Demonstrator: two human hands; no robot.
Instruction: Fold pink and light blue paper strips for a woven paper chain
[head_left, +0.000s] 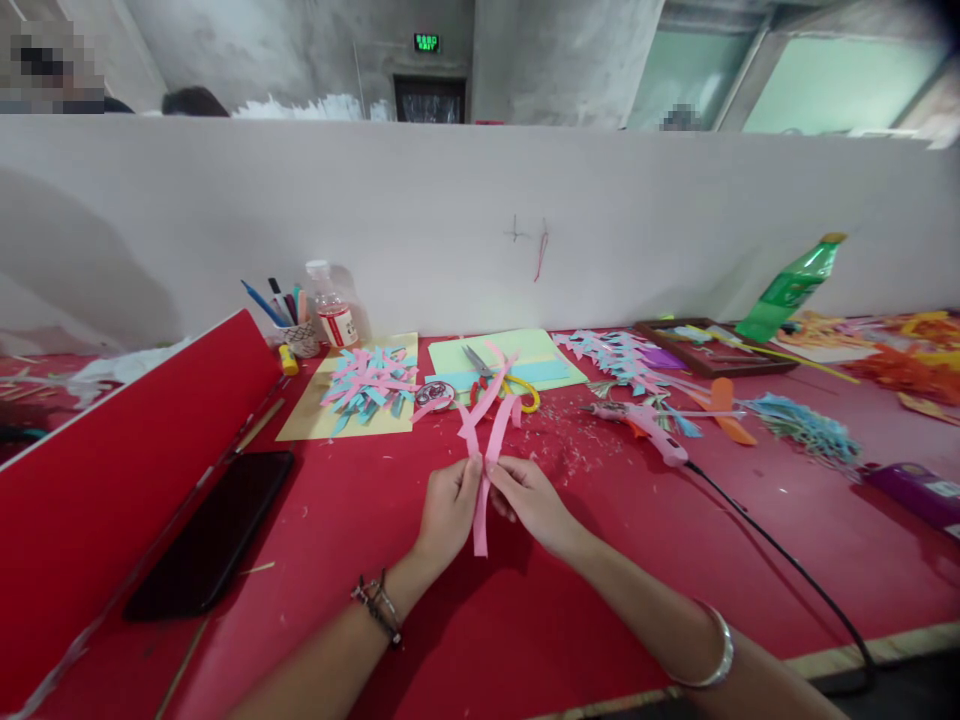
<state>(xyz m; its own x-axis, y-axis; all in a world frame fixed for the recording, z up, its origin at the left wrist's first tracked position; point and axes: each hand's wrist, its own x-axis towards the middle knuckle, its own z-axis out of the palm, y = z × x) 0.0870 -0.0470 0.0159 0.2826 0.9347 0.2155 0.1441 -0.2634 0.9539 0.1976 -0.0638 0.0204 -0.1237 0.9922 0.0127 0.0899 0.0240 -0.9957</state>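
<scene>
Pinched between the thumb and fingers of both my hands is a pink paper strip (481, 520), with its ends spread apart above and a tail hanging below. My left hand (450, 508) grips it from the left side, and my right hand (531, 500) from the right, almost touching the other. Just beyond them lie more pink strips (495, 388) and scissors (480, 364) with yellow and red handles. Farther left, a heap of pink and blue paper pieces (369, 385) rests on a yellow sheet (304, 425). Pale green paper (450, 350) lies behind the scissors.
To the right are a pink glue gun (651, 425) with a black cord, a blue tassel bundle (806, 425) and a tilted green bottle (787, 290). On the left sit a black phone (214, 535), a pen cup (300, 338) and a clear bottle (332, 310). A white partition (420, 220) stands behind.
</scene>
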